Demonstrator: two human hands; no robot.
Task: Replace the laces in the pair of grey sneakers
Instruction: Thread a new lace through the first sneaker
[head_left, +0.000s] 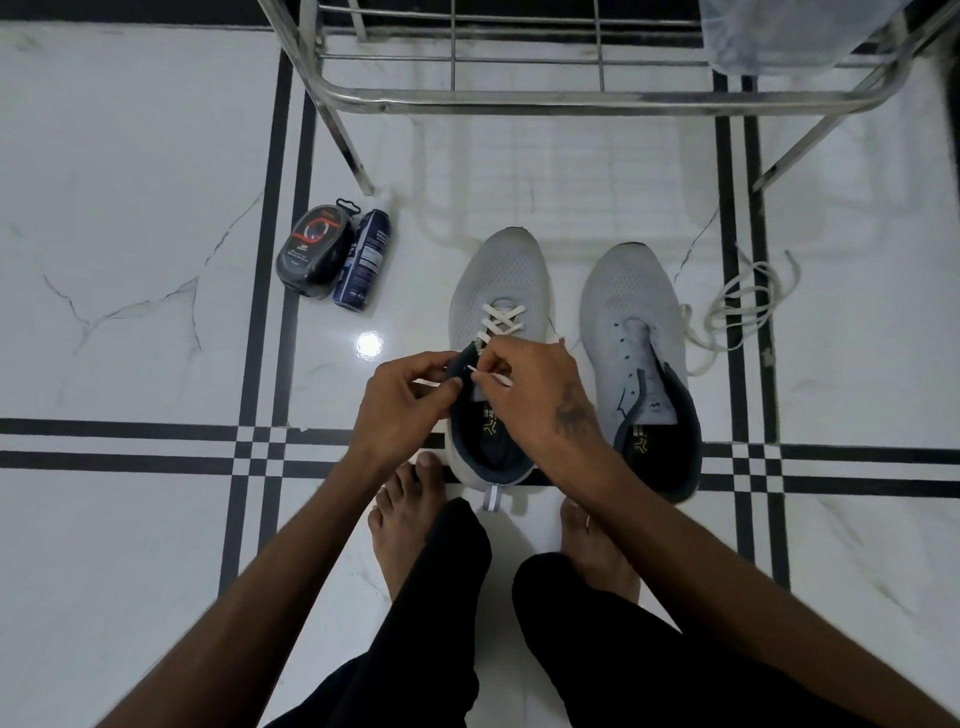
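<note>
Lacing is under way on the left grey sneaker (498, 291), which stands on the marble floor (130, 234) with its toe pointing away from the person and its heel between the bare feet, so the eyelets face up within easy reach. White lace (501, 318) already crosses the lower eyelets in a few rows. The left hand (402, 397) pinches the dark collar beside the tongue, apparently to steady that edge and hold an eyelet open. The right hand (535, 387) has its thumb and forefinger closed on the lace tip (488, 375), aimed toward the upper eyelets; the next threading looks close.

Both forearms reach down and forward from the lower corners, wrists bent inward so the hands meet over the shoe's throat, knuckles up.

Just beside it on the right, the second grey sneaker (636, 332) stands with bare eyelets, waiting its turn. A loose white lace (740, 306) lies coiled on the floor against its outer side. A shoe polish container (310, 252) and a spray can (363, 260) lie together well to the left, near a leg of the steel rack (467, 96).
</note>
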